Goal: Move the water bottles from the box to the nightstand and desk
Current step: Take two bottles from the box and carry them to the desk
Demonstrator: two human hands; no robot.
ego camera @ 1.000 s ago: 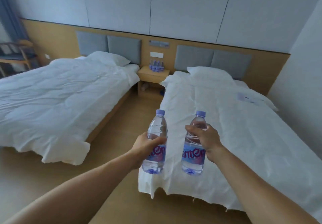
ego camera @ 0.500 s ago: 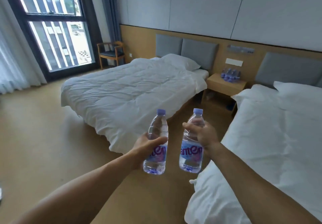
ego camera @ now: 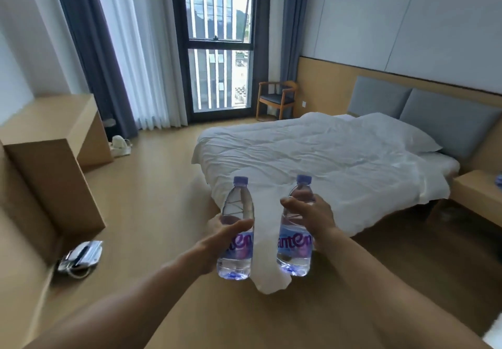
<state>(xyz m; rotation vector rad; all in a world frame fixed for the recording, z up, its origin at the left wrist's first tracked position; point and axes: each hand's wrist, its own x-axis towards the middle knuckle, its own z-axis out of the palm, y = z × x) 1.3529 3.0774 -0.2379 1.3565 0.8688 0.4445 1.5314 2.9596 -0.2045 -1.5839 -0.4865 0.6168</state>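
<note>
Lower centre: left grip (ego camera: 216, 241) clamped round a clear plastic blue-capped water bottle (ego camera: 238, 207), right grip (ego camera: 312, 213) clamped round a matching bottle (ego camera: 294, 252), both upright over the floor (ego camera: 163, 185); likely bound for light wooden bench (ego camera: 49, 116) at left: carry level, set bases flat.

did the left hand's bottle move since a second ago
Yes. The left bottle has swung left, away from the nightstand now at the right edge, toward the desk side.
</note>
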